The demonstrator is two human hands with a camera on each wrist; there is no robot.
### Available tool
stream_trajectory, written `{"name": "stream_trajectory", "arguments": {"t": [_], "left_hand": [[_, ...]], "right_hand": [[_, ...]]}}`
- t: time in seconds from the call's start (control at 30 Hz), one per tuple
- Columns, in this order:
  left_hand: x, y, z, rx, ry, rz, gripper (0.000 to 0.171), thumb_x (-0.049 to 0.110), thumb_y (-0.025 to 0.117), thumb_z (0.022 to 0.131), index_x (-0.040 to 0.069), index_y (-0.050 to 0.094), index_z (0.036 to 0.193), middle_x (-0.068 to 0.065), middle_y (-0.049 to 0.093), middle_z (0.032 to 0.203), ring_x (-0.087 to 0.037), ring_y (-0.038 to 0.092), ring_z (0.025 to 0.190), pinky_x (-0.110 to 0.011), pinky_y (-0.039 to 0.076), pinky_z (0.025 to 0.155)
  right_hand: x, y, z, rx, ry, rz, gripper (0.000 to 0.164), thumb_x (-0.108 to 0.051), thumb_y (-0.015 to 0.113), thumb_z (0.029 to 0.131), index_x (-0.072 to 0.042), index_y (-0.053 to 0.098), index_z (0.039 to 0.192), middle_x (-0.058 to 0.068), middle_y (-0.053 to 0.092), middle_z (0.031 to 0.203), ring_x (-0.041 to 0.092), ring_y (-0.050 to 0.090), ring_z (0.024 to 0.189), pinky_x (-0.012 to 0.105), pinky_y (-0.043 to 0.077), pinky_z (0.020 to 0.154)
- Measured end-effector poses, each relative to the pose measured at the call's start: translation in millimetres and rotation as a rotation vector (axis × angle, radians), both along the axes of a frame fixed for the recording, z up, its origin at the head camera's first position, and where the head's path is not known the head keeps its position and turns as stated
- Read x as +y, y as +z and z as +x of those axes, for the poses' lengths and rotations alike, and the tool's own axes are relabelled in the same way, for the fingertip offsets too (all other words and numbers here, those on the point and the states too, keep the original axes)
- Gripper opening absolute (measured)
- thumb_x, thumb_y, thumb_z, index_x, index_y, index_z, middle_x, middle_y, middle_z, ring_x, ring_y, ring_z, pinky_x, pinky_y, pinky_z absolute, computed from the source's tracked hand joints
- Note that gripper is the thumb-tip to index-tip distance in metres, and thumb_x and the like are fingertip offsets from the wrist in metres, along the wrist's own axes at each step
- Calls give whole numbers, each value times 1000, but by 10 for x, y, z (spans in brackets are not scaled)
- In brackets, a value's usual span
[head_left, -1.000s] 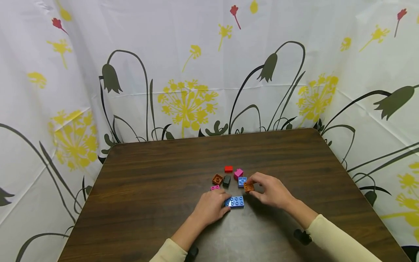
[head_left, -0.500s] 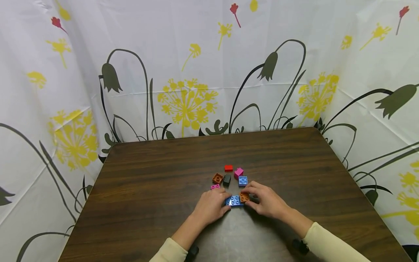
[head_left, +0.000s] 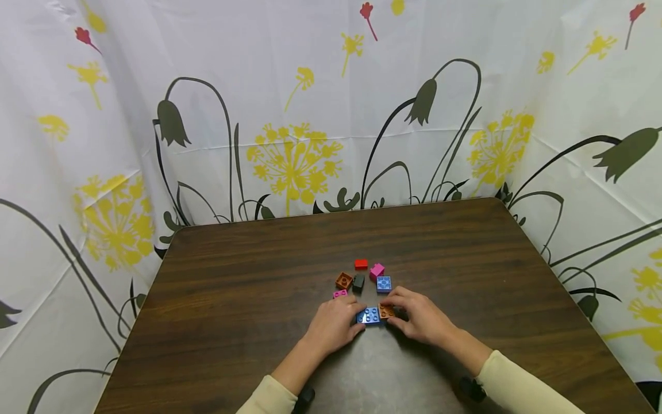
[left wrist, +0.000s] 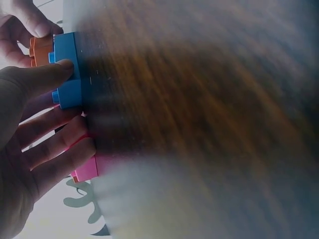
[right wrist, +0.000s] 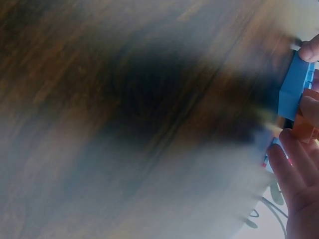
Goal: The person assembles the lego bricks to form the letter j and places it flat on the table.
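A long blue toy brick (head_left: 368,315) lies studs up on the table. My left hand (head_left: 333,325) pinches its left end between thumb and fingers; in the left wrist view the thumb presses the side of the blue brick (left wrist: 68,92). My right hand (head_left: 421,316) pinches an orange brick (head_left: 385,311) that sits on the right end of the blue one. In the right wrist view the orange brick (right wrist: 302,127) overhangs the blue brick's end a little. Close by my left fingers is a small pink brick (head_left: 339,294).
Behind the hands lie a brown brick (head_left: 343,280), a dark brick (head_left: 358,283), a square blue brick (head_left: 384,284), a magenta brick (head_left: 377,271) and a red brick (head_left: 361,264). A patterned curtain (head_left: 320,103) hangs past the far edge of the wooden table (head_left: 233,287).
My right hand has brought the orange brick left and nearer, from beside the square blue brick onto the long blue brick's right end. The left hand has kept its grip in place.
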State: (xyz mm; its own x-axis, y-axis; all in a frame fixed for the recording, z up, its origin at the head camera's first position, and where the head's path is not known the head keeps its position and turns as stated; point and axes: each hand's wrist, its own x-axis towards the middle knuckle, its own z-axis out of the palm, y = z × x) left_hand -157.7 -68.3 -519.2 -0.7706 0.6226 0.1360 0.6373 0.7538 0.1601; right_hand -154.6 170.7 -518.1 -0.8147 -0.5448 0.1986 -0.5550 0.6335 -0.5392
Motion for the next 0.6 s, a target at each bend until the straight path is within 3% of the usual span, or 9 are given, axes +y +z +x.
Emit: {"name": "stream_trajectory", "arguments": {"t": [0.2, 0.33, 0.47, 0.6], "left_hand": [[2, -3, -5, -5, 5, -10, 40, 42, 76, 85, 17, 73, 116, 3, 66, 98, -11, 62, 89, -31, 53, 75], [-24, 16, 3, -32, 10, 26, 43, 42, 76, 85, 16, 71, 119, 1, 67, 107, -13, 64, 96, -34, 53, 81], [-106, 28, 22, -57, 21, 154, 45, 42, 76, 85, 16, 71, 121, 1, 67, 113, -14, 64, 99, -37, 53, 82], [-237, 26, 11, -21, 75, 304, 42, 38, 78, 84, 17, 71, 121, 3, 67, 102, -12, 63, 85, -32, 52, 68]], "right_hand": [[-7, 20, -12, -2, 5, 28, 32, -17, 79, 84, -16, 72, 116, -8, 57, 105, 13, 58, 82, 26, 48, 71], [-11, 32, -22, -5, 0, 42, 33, -17, 79, 84, -16, 72, 116, -8, 57, 105, 13, 57, 81, 26, 48, 71], [-12, 35, -27, -9, -3, 59, 33, -18, 79, 84, -16, 72, 116, -7, 58, 105, 13, 57, 82, 27, 49, 72], [-13, 43, -22, -30, -13, 75, 34, -19, 79, 84, -17, 72, 117, -7, 59, 106, 12, 58, 84, 29, 51, 76]]}}
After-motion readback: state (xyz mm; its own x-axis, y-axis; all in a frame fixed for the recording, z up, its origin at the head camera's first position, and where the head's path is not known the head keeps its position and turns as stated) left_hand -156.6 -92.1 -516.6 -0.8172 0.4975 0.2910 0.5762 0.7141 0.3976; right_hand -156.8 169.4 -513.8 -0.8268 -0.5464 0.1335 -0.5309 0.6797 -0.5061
